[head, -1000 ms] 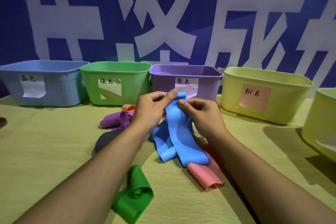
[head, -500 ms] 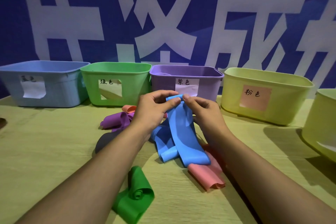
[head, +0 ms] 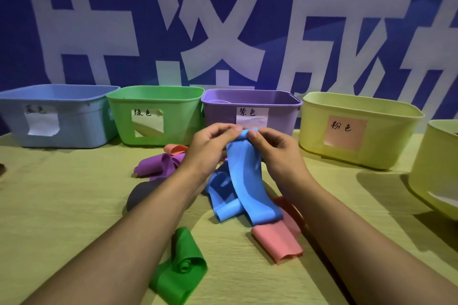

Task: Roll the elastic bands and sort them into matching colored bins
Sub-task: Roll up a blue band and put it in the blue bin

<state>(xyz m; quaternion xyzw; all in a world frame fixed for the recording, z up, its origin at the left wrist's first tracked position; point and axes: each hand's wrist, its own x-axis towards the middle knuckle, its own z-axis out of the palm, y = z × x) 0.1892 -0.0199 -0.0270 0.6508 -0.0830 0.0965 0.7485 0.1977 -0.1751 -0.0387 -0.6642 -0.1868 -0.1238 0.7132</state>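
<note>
Your left hand (head: 210, 148) and right hand (head: 277, 153) both pinch the top end of the blue band (head: 245, 176) – fingers closed on a small curl of it, held above the table (head: 62, 205) in front of the purple bin (head: 280, 116). The band's length hangs down and trails onto the table between your forearms, its lower end over a pink band (head: 280, 240). The blue bin (head: 74, 119) stands far left – the green bin (head: 173, 116) beside it.
</note>
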